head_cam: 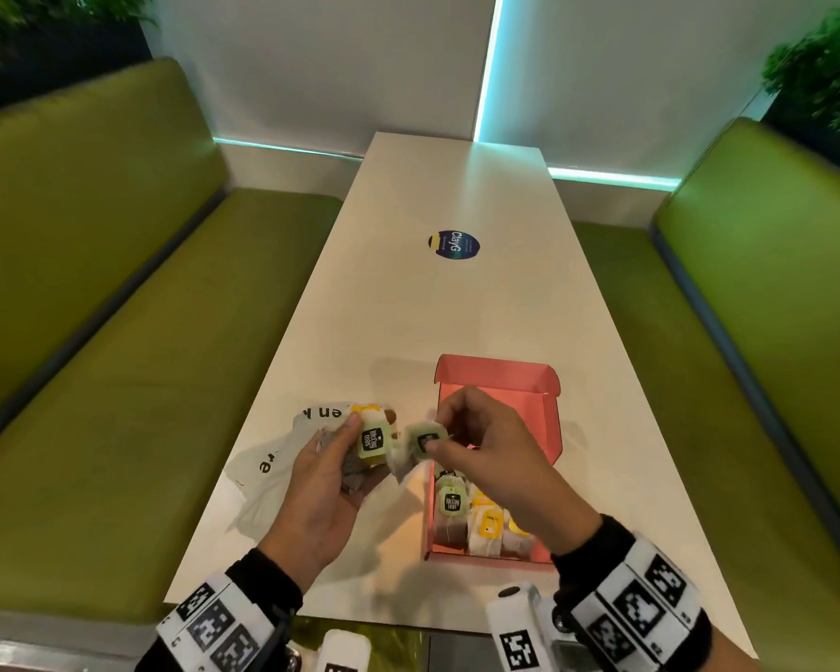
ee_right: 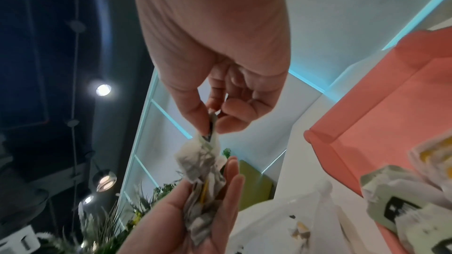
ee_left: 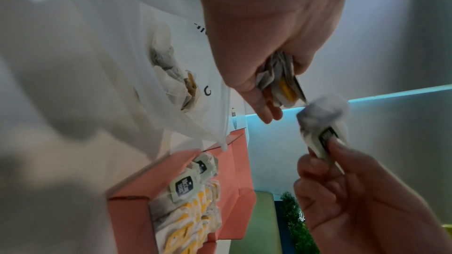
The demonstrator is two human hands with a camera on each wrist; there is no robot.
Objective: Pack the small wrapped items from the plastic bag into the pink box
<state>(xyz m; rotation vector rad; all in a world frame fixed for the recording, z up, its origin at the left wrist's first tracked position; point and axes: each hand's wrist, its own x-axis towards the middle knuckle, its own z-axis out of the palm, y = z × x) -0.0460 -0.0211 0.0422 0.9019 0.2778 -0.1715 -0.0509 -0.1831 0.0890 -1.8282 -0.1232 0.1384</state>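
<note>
My left hand [head_cam: 331,472] holds a small bunch of wrapped tea bags [head_cam: 372,441] above the white plastic bag [head_cam: 268,458], its thumb lying over them. My right hand [head_cam: 476,443] pinches one green-tagged tea bag [head_cam: 425,438] between thumb and forefinger, just left of the pink box [head_cam: 549,419]. The box lies open on the white table with several tea bags [head_cam: 476,521] packed at its near end. In the left wrist view the bunch [ee_left: 278,78] sits in my left hand [ee_left: 266,32], and more tea bags [ee_left: 171,69] show inside the plastic bag. The right wrist view shows the pinched tea bag [ee_right: 203,157].
The long white table [head_cam: 408,308] carries a round blue sticker [head_cam: 453,244] further back. Green padded benches [head_cam: 117,308] run along both sides. The box lid [head_cam: 498,373] stands up at the far end of the box.
</note>
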